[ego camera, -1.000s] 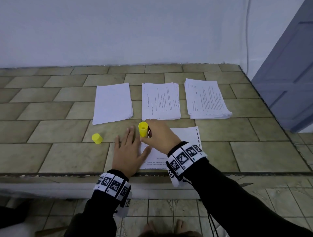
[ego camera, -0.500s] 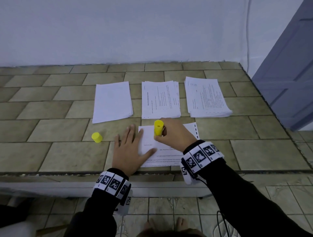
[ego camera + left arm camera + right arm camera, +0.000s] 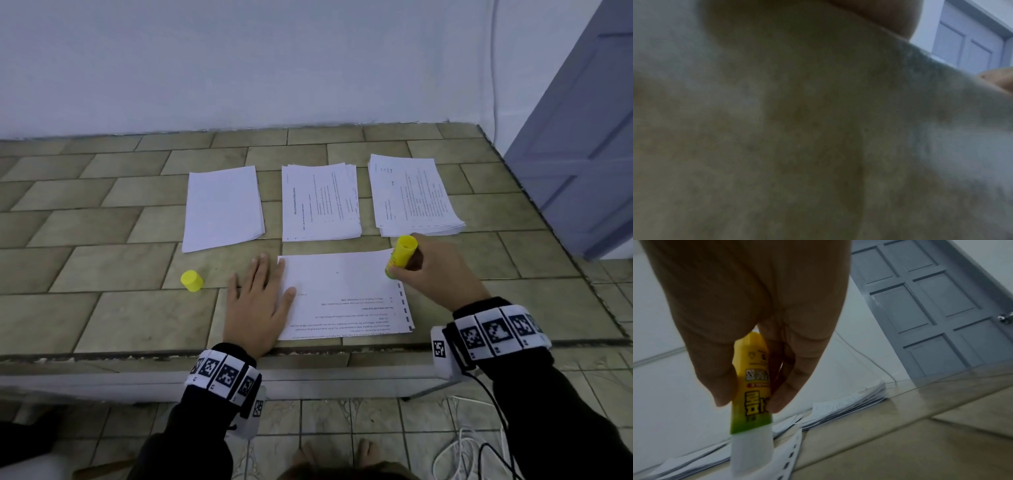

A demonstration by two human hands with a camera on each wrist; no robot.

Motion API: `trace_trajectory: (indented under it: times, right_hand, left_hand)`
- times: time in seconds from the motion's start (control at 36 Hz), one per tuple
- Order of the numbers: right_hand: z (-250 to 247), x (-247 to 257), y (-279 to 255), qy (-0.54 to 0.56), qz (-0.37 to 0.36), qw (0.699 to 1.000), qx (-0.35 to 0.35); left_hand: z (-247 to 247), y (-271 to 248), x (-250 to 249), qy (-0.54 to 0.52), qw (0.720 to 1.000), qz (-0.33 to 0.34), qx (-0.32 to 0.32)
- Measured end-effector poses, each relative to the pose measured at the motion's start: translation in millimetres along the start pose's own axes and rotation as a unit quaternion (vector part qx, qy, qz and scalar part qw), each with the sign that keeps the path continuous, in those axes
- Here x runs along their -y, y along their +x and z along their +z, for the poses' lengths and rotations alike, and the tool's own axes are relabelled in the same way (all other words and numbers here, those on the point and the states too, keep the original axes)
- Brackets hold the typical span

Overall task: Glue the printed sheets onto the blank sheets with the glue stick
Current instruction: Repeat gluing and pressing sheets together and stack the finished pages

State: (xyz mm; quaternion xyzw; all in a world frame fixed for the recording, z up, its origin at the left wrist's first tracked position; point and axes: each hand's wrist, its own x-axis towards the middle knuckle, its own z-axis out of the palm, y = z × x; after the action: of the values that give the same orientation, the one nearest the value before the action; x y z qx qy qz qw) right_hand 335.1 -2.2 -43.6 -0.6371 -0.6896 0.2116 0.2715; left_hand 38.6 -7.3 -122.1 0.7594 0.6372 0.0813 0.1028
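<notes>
The right hand (image 3: 435, 270) pinches the glue stick (image 3: 401, 255) at the printed sheet's (image 3: 342, 291) far right corner, the sheet running leftward to the flat, spread left hand (image 3: 255, 308)

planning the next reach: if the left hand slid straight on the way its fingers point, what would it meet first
Likely the blank stack: the left hand lies flat with fingers aimed away from the person, bare tiled counter between. Depth is unclear, so it might pass the stack's right edge.

The left wrist view is a blur against the tiled counter (image 3: 797, 129); sheet (image 3: 342, 291) print is unreadably small.
</notes>
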Motion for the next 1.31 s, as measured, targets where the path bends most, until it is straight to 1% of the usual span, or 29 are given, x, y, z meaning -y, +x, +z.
trace_trajectory:
  times: [0.06,0.11,0.17,0.25,0.33,0.39,0.47,0.53,0.67,0.81,0.92,1.08,1.31]
  right_hand:
    - [0.4,6.6,-2.1,0.019,-0.015,1.0,-0.004]
    - [4.6,17.2,-4.0,0.041,-0.04,0.998,0.012]
    - [13.0,29.6,-4.7,0.061,-0.059,0.996,0.036]
    - [30.5,50.2,-5.7,0.092,-0.086,0.988,0.089]
    - [50.4,71.1,-8.2,0.074,-0.114,0.981,0.136]
    - [61.3,83.9,-10.4,0.054,-0.132,0.978,0.155]
    - [74.4,97.2,-13.1,0.065,-0.171,0.967,0.174]
    - [81.7,101.5,-14.2,0.066,-0.184,0.963,0.185]
    - [91.6,101.1,-15.0,0.049,-0.178,0.964,0.192]
    - [85.9,94.0,-14.0,0.032,-0.169,0.967,0.186]
    - [72.0,80.2,-13.1,0.015,-0.152,0.971,0.184]
    - [43.2,51.5,-19.9,0.057,-0.114,0.975,0.183]
    - [6.1,10.2,-30.9,0.087,-0.097,0.98,0.154]
  left_hand:
    - [-1.4,0.4,0.9,-0.055,0.998,0.001,-0.006]
    - [-3.2,0.7,4.0,-0.103,0.995,0.006,-0.015]
    - [-4.6,0.7,7.9,-0.124,0.992,0.016,-0.019]
    - [-3.9,-0.6,10.6,-0.093,0.995,0.033,-0.01]
    - [-1.2,-0.8,9.6,-0.045,0.998,0.038,-0.002]
    - [-0.1,0.0,9.3,-0.035,0.999,0.035,-0.003]
    - [2.7,1.2,12.2,-0.024,0.999,0.036,0.006]
    - [5.0,1.7,14.7,-0.019,0.999,0.042,0.011]
    - [4.8,0.7,16.7,0.006,0.998,0.054,0.014]
    - [3.5,1.1,12.1,-0.009,1.0,0.029,0.007]
    - [1.1,0.7,8.1,-0.009,1.0,0.027,0.0]
    - [1.3,1.0,7.9,0.003,1.0,0.024,-0.001]
    - [2.9,0.2,9.0,0.003,1.0,0.022,-0.003]
